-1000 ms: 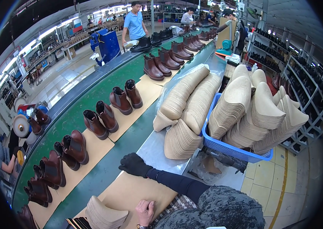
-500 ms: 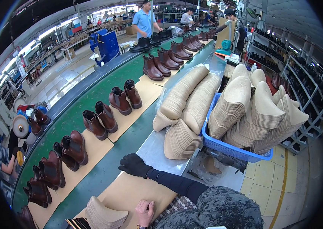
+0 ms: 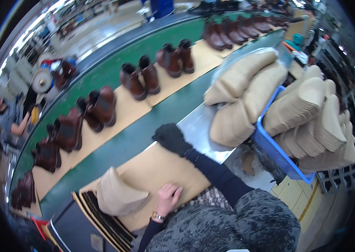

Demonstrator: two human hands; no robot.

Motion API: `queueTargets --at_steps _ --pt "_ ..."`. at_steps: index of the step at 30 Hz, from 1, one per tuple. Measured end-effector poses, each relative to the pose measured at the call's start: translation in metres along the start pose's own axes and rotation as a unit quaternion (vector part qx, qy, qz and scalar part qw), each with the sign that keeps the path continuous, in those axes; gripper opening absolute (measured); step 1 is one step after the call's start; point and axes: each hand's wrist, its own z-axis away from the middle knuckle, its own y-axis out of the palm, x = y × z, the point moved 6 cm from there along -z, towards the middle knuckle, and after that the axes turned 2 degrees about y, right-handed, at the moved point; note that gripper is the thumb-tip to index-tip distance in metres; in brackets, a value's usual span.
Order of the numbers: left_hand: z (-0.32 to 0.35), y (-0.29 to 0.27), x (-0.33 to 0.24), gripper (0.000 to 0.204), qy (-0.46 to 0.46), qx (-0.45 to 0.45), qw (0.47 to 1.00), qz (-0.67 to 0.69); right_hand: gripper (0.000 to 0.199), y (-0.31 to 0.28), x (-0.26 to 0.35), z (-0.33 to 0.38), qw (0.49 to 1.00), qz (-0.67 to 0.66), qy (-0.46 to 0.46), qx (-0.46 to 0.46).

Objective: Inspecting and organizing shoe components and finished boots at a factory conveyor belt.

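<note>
Shoe factory: brown boots [image 3: 140, 78] ride a green conveyor [image 3: 102, 75]

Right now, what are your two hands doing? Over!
Left hand bare, flat on the tan board, beside the beige insole stack. Right hand, black glove, at the board's far edge. Nothing between them. Over.

The right hand [image 3: 171, 138], black-gloved, stretches forward palm-down; the bare left hand [image 3: 168, 199] rests flat, fingers spread.
</note>
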Motion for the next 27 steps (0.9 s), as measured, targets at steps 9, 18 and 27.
queueTargets --at_steps 9,18,27 --pt "-0.001 -0.005 0.0 0.01 -0.003 -0.012 1.0 0.012 0.022 -0.008 0.012 -0.005 1.0 0.017 0.009 0.012" --pt "0.001 -0.005 0.0 0.01 -0.006 -0.014 1.0 0.019 0.021 -0.007 0.012 -0.004 0.999 0.023 0.015 0.026" --pt "-0.002 -0.005 -0.003 0.009 -0.002 -0.015 1.0 0.02 0.021 -0.011 0.011 -0.002 1.0 0.017 0.009 0.006"
